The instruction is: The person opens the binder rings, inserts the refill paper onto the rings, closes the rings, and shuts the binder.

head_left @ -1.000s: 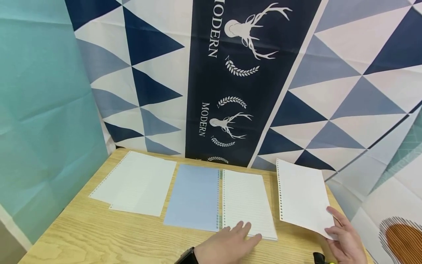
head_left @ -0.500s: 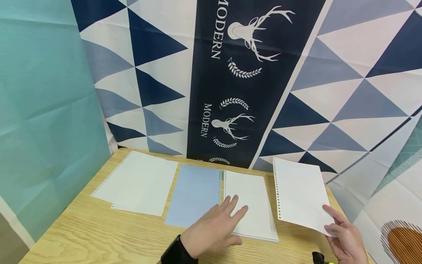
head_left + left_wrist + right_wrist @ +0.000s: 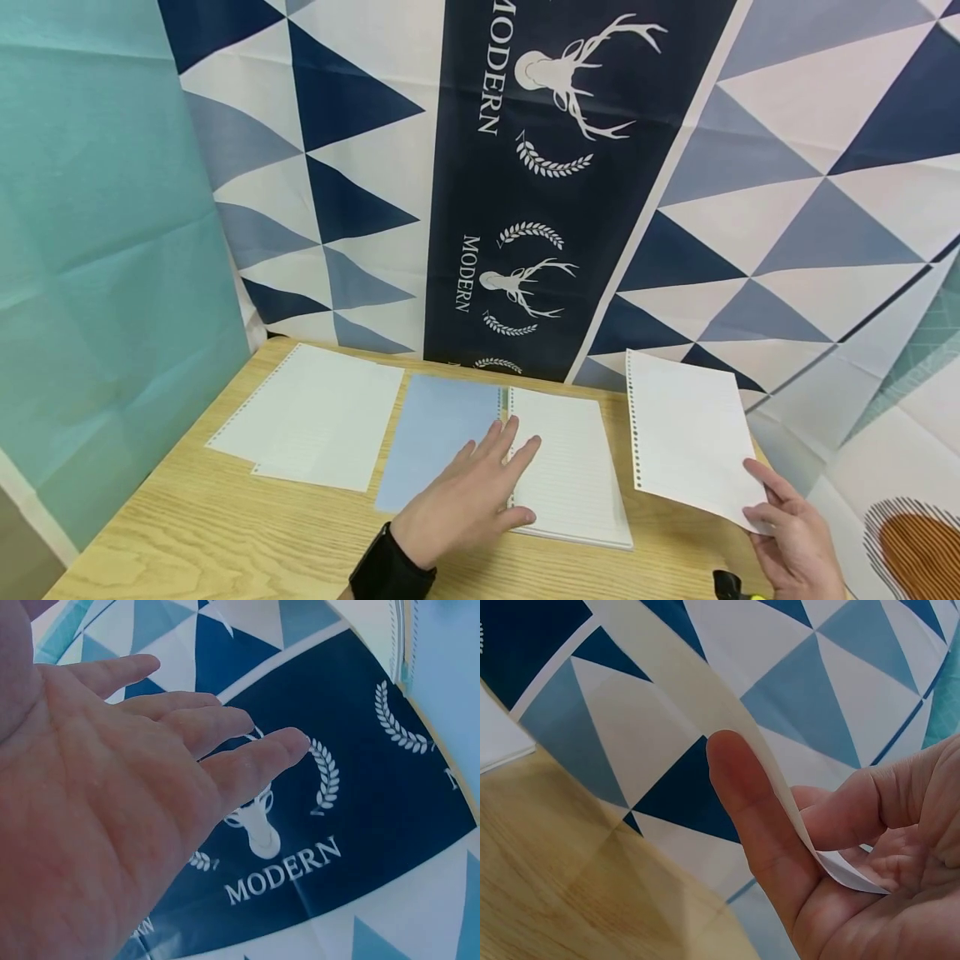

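My right hand [image 3: 795, 533] pinches the sheet [image 3: 693, 437] by its lower right corner; in the head view, the sheet extends forward and left from this grip. Its long axis points mostly away from me, toward the wall cloth [image 3: 487, 192], and its row of holes is on the left edge, the side facing the pad [image 3: 573, 483]. The pad lies on the table [image 3: 187, 533], with the blue cover [image 3: 442, 425] beside it. My left hand [image 3: 465, 504] is in front of both, fingers spread, holding nothing; whether it touches them, I cannot tell. The right hand is clearly the nearer to the sheet.

In the left wrist view, I see the palm unfolded, with nothing in it.

In the right wrist view, the sheet shows almost edge-on, bending where my fingers press both its faces.
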A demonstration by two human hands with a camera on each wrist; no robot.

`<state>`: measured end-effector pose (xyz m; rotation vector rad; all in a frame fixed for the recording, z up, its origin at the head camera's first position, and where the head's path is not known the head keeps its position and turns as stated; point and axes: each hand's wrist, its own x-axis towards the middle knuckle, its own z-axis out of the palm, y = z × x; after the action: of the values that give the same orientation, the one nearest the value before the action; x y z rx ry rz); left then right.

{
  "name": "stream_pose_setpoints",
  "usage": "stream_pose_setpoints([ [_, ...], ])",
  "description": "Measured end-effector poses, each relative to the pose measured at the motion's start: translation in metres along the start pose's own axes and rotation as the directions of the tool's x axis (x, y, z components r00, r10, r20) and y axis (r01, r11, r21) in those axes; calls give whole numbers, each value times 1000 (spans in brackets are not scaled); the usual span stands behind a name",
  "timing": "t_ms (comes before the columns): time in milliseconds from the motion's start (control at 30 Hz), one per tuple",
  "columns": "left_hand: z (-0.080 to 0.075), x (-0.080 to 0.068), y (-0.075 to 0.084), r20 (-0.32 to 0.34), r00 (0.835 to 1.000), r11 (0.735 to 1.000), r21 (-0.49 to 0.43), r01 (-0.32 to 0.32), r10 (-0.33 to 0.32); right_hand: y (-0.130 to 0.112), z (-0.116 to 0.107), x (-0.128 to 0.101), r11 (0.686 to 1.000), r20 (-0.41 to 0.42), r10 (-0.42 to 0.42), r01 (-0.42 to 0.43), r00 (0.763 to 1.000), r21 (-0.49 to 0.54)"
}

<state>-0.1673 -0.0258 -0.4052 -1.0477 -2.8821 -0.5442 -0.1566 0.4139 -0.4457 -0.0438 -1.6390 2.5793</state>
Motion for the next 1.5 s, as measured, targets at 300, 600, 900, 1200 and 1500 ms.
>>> stream_pose_setpoints([
  [300,-10,-3,-14,-33,998,998,-28,58,-58,-9,12,0,993,-74,23,-32,997,-116],
  [600,-19,-7,-25,-56,992,990,-84,109,-114,-16,29,-4,998,-6,-29,28,1000,-62],
  [900,-24,-9,-30,-81,988,987,-107,120,-129,-17,45,-4,993,13,-73,74,997,-89],
  [1200,-26,-12,-34,-90,985,986,-95,136,-144,-18,58,-3,980,-61,-105,93,993,-176],
  [1500,-26,-11,-36,-104,985,988,-84,130,-139,-18,63,-2,980,-106,-169,156,980,-120],
])
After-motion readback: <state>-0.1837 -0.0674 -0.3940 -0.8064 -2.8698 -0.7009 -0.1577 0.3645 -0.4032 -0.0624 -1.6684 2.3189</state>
